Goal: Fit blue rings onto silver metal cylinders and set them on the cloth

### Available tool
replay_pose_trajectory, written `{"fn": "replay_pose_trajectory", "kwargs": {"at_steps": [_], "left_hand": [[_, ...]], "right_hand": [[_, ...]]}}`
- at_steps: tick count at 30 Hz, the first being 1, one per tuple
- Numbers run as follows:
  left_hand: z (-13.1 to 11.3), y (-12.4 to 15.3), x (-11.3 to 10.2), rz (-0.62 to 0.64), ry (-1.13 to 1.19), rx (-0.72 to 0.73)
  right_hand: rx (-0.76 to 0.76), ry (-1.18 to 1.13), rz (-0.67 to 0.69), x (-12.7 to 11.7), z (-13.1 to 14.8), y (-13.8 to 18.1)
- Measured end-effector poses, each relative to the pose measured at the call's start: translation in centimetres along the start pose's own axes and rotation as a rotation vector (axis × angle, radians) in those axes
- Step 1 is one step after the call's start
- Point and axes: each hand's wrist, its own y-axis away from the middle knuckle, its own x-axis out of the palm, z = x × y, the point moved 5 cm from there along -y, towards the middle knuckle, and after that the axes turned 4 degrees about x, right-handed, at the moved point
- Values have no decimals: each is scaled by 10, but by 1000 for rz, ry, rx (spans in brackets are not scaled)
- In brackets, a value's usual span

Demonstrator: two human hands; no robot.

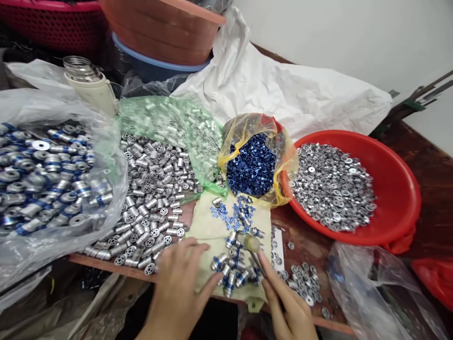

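Right hand [288,307] with mallet [249,242] over blue-banded sleeves [230,273]

**Banded cylinders and mallet on cloth**

Short silver metal cylinders with blue rings [230,273] lay jumbled, mostly on their sides, on a pale cream cloth [207,226]. A small pale-headed mallet [249,242] was tilted at the cluster's far edge.

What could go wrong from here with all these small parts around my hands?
The silver cylinders are heaped right up to the table edge; the left hand beside them could knock some off. The right hand holds a small mallet over the blue-ringed pieces, close to the left hand, which might get hit. Also, loose washers near the front edge may roll off.
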Motion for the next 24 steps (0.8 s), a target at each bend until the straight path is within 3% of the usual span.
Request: {"fn": "replay_pose_trajectory", "kwargs": {"at_steps": [1,4,8,11,16,21,24], "left_hand": [[-9,-1,21,119,45,32],[-18,-6,53,180,64,32],[-12,-8,42,118,96,46],[-8,-7,36,152,152,51],[-5,-7,51,243,170,23],[-10,-14,54,217,176,34],[-4,-14,41,145,169,53]], "right_hand": [[8,-17,13,4,0,-1],[32,-41,31,18,-5,0],[10,-38,113,27,-11,5],[-43,-37,173,26,-6,6],[-56,18,63,18,9,10],[-45,29,153,39,17,11],[-57,29,153,41,16,11]]}}
